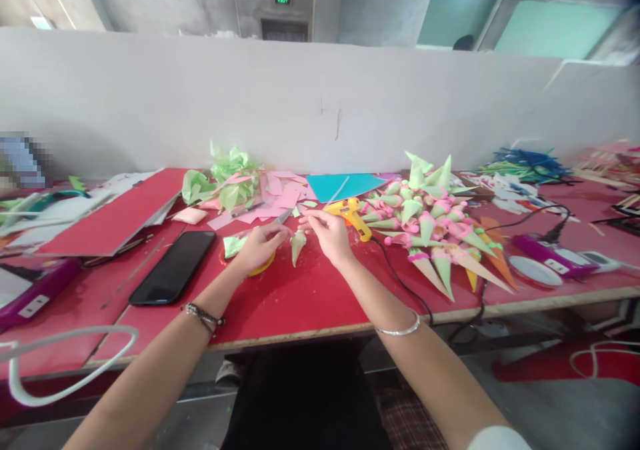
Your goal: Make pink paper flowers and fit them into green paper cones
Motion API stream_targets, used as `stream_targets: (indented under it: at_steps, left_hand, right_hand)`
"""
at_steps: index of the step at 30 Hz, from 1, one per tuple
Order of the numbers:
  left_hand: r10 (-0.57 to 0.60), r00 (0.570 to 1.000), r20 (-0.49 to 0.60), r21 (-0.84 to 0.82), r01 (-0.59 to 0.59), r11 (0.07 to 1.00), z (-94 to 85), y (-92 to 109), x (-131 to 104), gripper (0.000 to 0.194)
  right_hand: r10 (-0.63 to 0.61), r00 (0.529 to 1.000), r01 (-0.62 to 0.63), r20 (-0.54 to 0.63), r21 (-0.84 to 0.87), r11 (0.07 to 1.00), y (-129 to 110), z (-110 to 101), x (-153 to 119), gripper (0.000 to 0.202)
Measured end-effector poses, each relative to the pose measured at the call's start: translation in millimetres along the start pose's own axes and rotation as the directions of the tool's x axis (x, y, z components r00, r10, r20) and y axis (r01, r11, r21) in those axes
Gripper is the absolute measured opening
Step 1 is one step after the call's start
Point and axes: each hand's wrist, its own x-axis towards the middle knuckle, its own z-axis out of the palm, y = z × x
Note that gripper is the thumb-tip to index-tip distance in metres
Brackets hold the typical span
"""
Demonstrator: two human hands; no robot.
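Over the middle of the red table, my left hand (261, 247) is closed in a pinch; a grey pointed blade or tip shows beside its fingers, but its grip on it is unclear. My right hand (327, 233) has its fingers drawn together near a small pale green paper cone (297, 247), which hangs point down between both hands. What the right fingertips hold is too small to make out. A yellow glue gun (356, 218) lies just right of my right hand. Under my left hand sits a round yellow-rimmed item (263, 267) with green paper beside it.
A black phone (173, 267) lies left of my left hand. Many green and pink paper cones (430, 220) are heaped at right. Pink paper (280, 193), green tissue (233, 170) and a blue sheet (343, 187) lie behind. Purple power strips (553, 255) and cables flank the work area.
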Motion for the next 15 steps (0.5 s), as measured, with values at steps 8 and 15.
stream_targets:
  at_steps: [8, 15]
  left_hand:
    - [0.026, 1.000, 0.009, 0.033, -0.026, 0.999, 0.4, -1.4, -1.3, 0.028]
    - [0.045, 0.999, 0.019, 0.080, -0.046, 0.996, 2.1, -1.6, -0.7, 0.027]
  right_hand:
    - [-0.041, 0.999, 0.043, 0.021, -0.102, 0.994, 0.7, 0.5, -0.8, 0.012]
    - [0.020, 1.000, -0.021, -0.012, -0.068, 0.997, 4.6, 0.7, 0.5, 0.014]
